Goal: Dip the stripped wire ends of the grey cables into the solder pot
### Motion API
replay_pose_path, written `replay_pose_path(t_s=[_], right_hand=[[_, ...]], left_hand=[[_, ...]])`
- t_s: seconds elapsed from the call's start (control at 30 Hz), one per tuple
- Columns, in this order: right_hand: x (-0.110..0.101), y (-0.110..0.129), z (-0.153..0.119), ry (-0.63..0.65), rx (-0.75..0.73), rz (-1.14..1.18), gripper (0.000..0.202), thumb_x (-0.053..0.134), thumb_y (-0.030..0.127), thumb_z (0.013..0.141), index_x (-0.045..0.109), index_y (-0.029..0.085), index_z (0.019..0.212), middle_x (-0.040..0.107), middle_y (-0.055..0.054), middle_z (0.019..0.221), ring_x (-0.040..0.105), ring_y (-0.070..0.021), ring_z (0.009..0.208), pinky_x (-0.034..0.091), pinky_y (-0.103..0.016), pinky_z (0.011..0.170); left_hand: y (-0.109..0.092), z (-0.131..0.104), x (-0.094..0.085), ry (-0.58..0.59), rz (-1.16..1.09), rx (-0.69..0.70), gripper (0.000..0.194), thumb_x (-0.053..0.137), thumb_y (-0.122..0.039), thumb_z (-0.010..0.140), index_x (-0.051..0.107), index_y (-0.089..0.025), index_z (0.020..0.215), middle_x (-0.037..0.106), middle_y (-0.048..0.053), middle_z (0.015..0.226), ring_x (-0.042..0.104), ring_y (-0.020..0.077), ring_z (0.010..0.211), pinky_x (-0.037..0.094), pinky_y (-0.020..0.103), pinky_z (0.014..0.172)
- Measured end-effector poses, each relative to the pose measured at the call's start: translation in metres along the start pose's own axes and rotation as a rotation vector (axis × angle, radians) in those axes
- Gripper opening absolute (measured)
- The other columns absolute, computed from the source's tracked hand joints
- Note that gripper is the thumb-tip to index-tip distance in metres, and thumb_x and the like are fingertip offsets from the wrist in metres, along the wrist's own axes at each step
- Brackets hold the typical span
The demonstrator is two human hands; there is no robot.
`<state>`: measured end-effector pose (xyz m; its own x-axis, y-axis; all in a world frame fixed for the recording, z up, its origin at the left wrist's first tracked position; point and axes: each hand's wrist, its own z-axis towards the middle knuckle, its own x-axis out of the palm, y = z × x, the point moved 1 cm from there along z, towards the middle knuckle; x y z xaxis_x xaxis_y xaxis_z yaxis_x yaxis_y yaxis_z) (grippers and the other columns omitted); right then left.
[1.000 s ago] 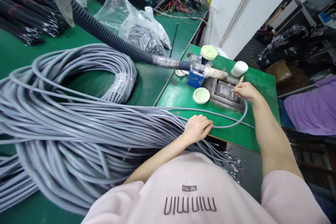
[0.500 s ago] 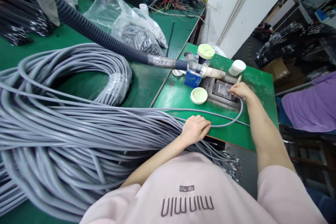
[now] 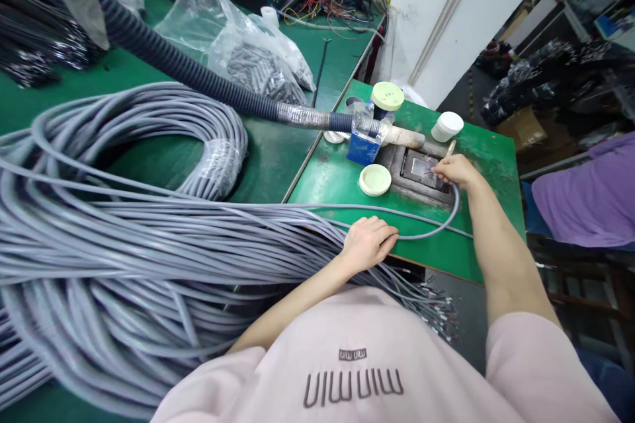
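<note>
My right hand (image 3: 457, 170) pinches the end of a grey cable (image 3: 431, 236), fingers pressed together. Thin wire ends stick out past the fingertips, over the shiny surface of a square solder pot (image 3: 419, 167). From there the cable curves down and back to my left hand (image 3: 370, 241), whose fingers are bent over it at the near edge of the green table. What lies under the left palm is hidden. A large bundle of grey cables (image 3: 188, 231) spreads to the left of that hand, and their stripped ends hang near my shirt.
A ribbed dark hose (image 3: 198, 73) leads to a nozzle beside the pot, near a blue box (image 3: 364, 148). Around these stand an open pale lid (image 3: 375, 180), a jar with a yellow-green lid (image 3: 387, 96) and a white jar (image 3: 448, 127). A person in purple (image 3: 585, 195) is at right.
Hardly anything differs. The whole view has shifted very slightly, while both hands keep the same places on the cable.
</note>
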<state>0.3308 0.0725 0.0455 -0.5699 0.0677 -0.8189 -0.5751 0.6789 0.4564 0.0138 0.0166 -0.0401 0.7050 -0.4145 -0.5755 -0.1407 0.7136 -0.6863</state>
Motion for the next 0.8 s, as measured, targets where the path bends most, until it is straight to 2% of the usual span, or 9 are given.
replay_pose_path(t_s=[0.1, 0.2, 0.33, 0.43, 0.53, 0.57, 0.67, 0.73, 0.8], right_hand=[[-0.015, -0.005, -0.019, -0.027, -0.023, 0.036, 0.023, 0.076, 0.029, 0.071, 0.063, 0.012, 0.061, 0.059, -0.002, 0.051, 0.05, -0.008, 0.04, 0.035, -0.018, 0.037], [-0.037, -0.02, -0.053, -0.044, -0.065, 0.093, 0.025, 0.071, 0.035, 0.077, 0.068, 0.011, 0.07, 0.066, -0.008, 0.061, 0.058, -0.011, 0.048, 0.042, -0.018, 0.041], [-0.067, -0.057, -0.126, -0.205, -0.071, 0.027, 0.03, 0.062, 0.041, 0.086, 0.071, 0.013, 0.081, 0.071, -0.012, 0.074, 0.066, -0.0169, 0.06, 0.053, -0.025, 0.056], [-0.077, -0.097, -0.198, -0.331, -0.038, -0.094, 0.031, 0.053, 0.044, 0.091, 0.069, 0.019, 0.083, 0.072, -0.014, 0.08, 0.069, -0.0196, 0.068, 0.053, -0.029, 0.065], [-0.064, -0.151, -0.271, -0.306, 0.071, -0.01, 0.034, 0.048, 0.052, 0.091, 0.067, 0.026, 0.082, 0.069, -0.015, 0.075, 0.067, -0.0213, 0.066, 0.051, -0.033, 0.066], [-0.053, -0.171, -0.293, -0.237, 0.127, 0.036, 0.037, 0.045, 0.056, 0.091, 0.067, 0.027, 0.082, 0.068, -0.015, 0.073, 0.066, -0.0223, 0.064, 0.051, -0.035, 0.065], [-0.011, -0.223, -0.342, 0.072, 0.356, 0.126, 0.045, 0.047, 0.063, 0.085, 0.062, 0.028, 0.061, 0.067, -0.014, 0.065, 0.065, -0.026, 0.059, 0.051, -0.039, 0.061], [0.014, -0.238, -0.359, 0.143, 0.463, 0.038, 0.046, 0.052, 0.063, 0.081, 0.056, 0.027, 0.051, 0.065, -0.011, 0.059, 0.064, -0.0262, 0.054, 0.05, -0.039, 0.057], [0.033, -0.233, -0.363, 0.141, 0.464, 0.047, 0.046, 0.053, 0.061, 0.081, 0.055, 0.026, 0.051, 0.065, -0.008, 0.057, 0.064, -0.0244, 0.054, 0.05, -0.036, 0.055]], left_hand=[[0.0, 0.0, 0.0, 0.008, -0.007, -0.005, 0.029, 0.044, -0.036, 0.097, 0.069, -0.021, 0.1, 0.071, 0.004, 0.088, 0.058, 0.015, 0.08, 0.035, 0.032, 0.068], [0.0, -0.001, 0.0, -0.001, -0.024, -0.012, 0.028, 0.046, -0.036, 0.097, 0.069, -0.021, 0.1, 0.071, 0.004, 0.089, 0.059, 0.0153, 0.081, 0.037, 0.031, 0.069], [0.001, -0.002, 0.001, 0.0, -0.068, -0.047, 0.026, 0.048, -0.036, 0.096, 0.069, -0.021, 0.1, 0.071, 0.004, 0.09, 0.061, 0.0154, 0.082, 0.042, 0.03, 0.073], [0.002, -0.001, -0.002, 0.037, -0.134, -0.091, 0.025, 0.051, -0.036, 0.095, 0.07, -0.021, 0.099, 0.071, 0.004, 0.09, 0.062, 0.0158, 0.083, 0.045, 0.03, 0.078], [0.0, 0.006, -0.004, 0.088, -0.213, -0.096, 0.023, 0.052, -0.035, 0.094, 0.069, -0.021, 0.1, 0.071, 0.004, 0.09, 0.062, 0.016, 0.084, 0.047, 0.03, 0.08], [-0.001, 0.01, -0.005, 0.101, -0.224, -0.082, 0.023, 0.053, -0.035, 0.094, 0.069, -0.02, 0.101, 0.071, 0.004, 0.091, 0.062, 0.0162, 0.085, 0.047, 0.03, 0.081], [-0.008, 0.029, -0.002, 0.138, -0.15, -0.002, 0.024, 0.052, -0.034, 0.094, 0.068, -0.019, 0.104, 0.07, 0.005, 0.093, 0.061, 0.0177, 0.087, 0.047, 0.032, 0.082], [-0.013, 0.045, 0.005, 0.177, -0.016, 0.055, 0.024, 0.054, -0.033, 0.092, 0.067, -0.018, 0.107, 0.069, 0.006, 0.096, 0.059, 0.0197, 0.089, 0.046, 0.033, 0.083], [-0.018, 0.06, 0.017, 0.228, 0.139, 0.085, 0.027, 0.058, -0.033, 0.089, 0.067, -0.018, 0.11, 0.068, 0.008, 0.099, 0.058, 0.0227, 0.093, 0.045, 0.035, 0.082]])
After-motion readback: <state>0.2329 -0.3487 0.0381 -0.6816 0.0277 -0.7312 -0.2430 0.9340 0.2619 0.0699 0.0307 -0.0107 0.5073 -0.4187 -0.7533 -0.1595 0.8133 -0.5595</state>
